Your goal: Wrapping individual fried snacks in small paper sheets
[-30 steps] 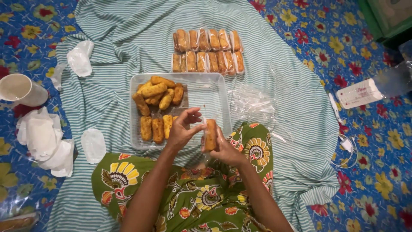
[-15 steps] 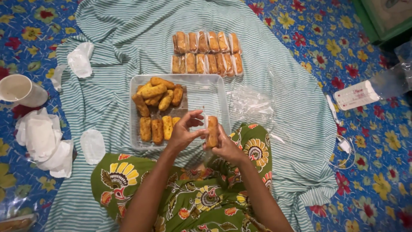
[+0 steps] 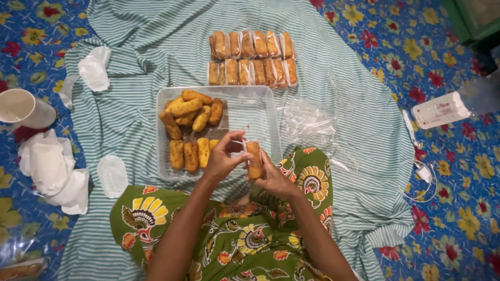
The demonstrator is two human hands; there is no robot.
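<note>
Both hands are gripping one fried roll (image 3: 254,160) over the clear tray (image 3: 260,112): right hand (image 3: 274,178) clasping it, left hand (image 3: 221,160) pinching its clear wrapper. Person is sitting on a striped cloth (image 3: 135,47) covering a floral mat (image 3: 458,171); wrapped rolls (image 3: 251,58) are lying beyond the tray.

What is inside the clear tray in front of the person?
The clear tray holds golden fried rolls, piled loosely at its left on a brown sheet. The right half looks bare. The left hand covers the near edge.

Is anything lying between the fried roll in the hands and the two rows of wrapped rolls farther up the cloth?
Yes. The clear tray sits between the held roll and the wrapped rolls, with loose unwrapped rolls in its left half.
</note>
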